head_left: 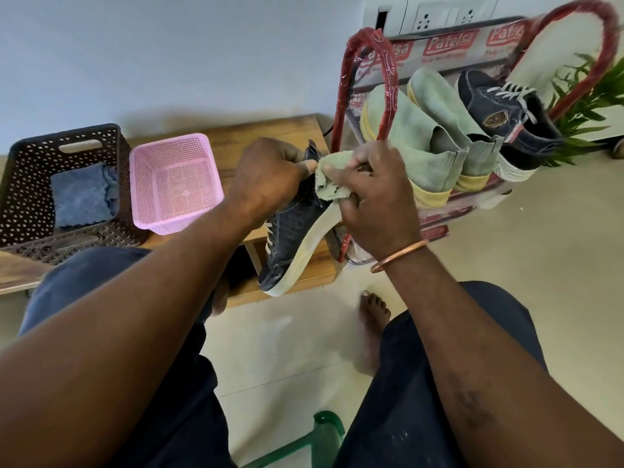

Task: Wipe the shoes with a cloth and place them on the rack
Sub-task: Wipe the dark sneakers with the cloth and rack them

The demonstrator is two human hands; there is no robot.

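Centrally in the frame, the left hand (270, 177) grips a dark sneaker (290, 238) by its heel end, toe tilted down toward the lower frame above the wooden tabletop (243, 130). The right hand (374, 201) pinches a green cloth (329, 189) and presses it against the sneaker's heel and pale sole. At upper right, the rack (385, 62) holds two green shoes (415, 143) and a second dark sneaker (503, 113). At left, a brown basket (20, 184) with a blue cloth (81, 194) in it sits just beside a pink basket (148, 157).
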